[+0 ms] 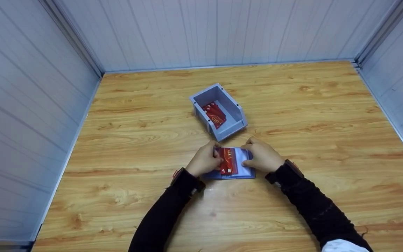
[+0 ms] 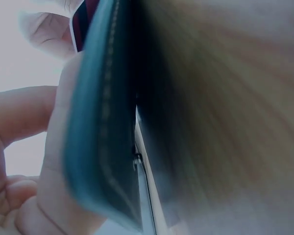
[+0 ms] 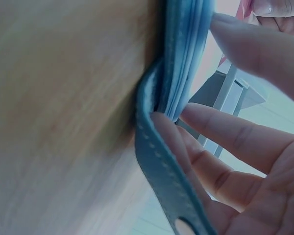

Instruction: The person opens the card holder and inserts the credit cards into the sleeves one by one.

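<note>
A blue card holder (image 1: 247,177) with stitched edges lies spread on the table, its clear sleeves (image 1: 242,162) facing up. A red card (image 1: 227,160) with gold VIP lettering lies over the sleeves. My left hand (image 1: 205,160) pinches the card's left side, with some fingers against the cover (image 2: 95,127) in the left wrist view. At the right end, my right hand (image 1: 264,156) grips the sleeve edges, thumb on top. The right wrist view shows its fingers between the stacked sleeves (image 3: 186,54) and the strap (image 3: 161,166). Whether the card sits inside a sleeve is hard to tell.
Just beyond the hands stands a grey open-front bin (image 1: 238,126) with several red VIP cards (image 1: 215,115) inside. Pale panel walls (image 1: 201,31) enclose the wooden table (image 1: 135,140) at the back and both sides.
</note>
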Motion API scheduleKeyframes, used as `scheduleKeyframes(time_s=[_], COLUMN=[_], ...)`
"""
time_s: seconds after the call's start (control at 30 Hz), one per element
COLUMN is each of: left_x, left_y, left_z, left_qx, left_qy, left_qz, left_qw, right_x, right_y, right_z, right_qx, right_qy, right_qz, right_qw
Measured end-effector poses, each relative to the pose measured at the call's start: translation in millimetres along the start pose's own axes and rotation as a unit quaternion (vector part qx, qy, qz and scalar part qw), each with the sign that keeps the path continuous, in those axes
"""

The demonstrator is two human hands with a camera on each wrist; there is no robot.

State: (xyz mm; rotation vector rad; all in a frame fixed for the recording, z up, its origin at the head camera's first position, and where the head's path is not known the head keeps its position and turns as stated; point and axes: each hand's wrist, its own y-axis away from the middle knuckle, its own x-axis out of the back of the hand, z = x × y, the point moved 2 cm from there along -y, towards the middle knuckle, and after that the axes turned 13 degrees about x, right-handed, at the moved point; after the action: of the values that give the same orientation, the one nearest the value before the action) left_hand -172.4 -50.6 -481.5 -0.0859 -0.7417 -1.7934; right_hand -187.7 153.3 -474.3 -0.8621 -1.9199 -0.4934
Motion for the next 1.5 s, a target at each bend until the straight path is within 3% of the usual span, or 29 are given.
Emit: scheduleKeyframes(time_s=[0.57,1.03,1.3,1.5], left_x=[-7.5,-12.5,-13.6,-15.1], left_y=[-3.9,-8.1,-7.4,-7.9], left_z=[4.6,7.4,11.1,12.9], left_qx=[0.008,0.000,-0.012,-0.008], left_qy=[0.004,-0.042,-0.089,-0.082], left_qz=[-0.010,-0.005,0.014,0.011], left_qw=[0.9999,0.9991,0.9958,0.9965], right_x=[-0.4,-0.5,-0.8,-0.5], right_y=[0.0,0.1,0.3,0.1], right_z=[3.5,3.3,2.8,1.8], right_qx=[-0.007,0.011,0.022,0.016], right_qy=[-0.019,-0.011,-0.014,-0.017], right_qz=[-0.001,0.005,0.011,0.006], right_qw=[0.9998,0.9999,0.9996,0.9997])
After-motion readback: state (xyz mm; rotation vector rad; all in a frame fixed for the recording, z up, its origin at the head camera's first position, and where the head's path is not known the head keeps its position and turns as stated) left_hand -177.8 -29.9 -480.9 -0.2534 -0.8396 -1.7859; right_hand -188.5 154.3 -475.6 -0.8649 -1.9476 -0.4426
